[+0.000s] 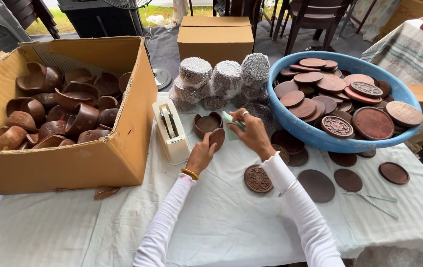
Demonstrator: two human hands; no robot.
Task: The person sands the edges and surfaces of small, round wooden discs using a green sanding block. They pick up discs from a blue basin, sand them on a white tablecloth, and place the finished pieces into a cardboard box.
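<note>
Left hand (200, 155) pinches a small brown disc (217, 138) upright at table (221, 222) centre, right hand (254, 133) at its 2 o'clock closed on a pale green wrap (230, 121); hands close but apart. Brown bowl (207, 124) just at 12 o'clock of the disc, tape dispenser (171, 131) at 9. Cardboard box (98, 158) of bowls far 9 o'clock, blue basin (315, 136) of lids at 2, carved lid (258, 179) at 5.

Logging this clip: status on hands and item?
Left hand grips a small brown wooden lid. Right hand holds pale green sheet. Brown wooden bowl and tape dispenser close by.
</note>
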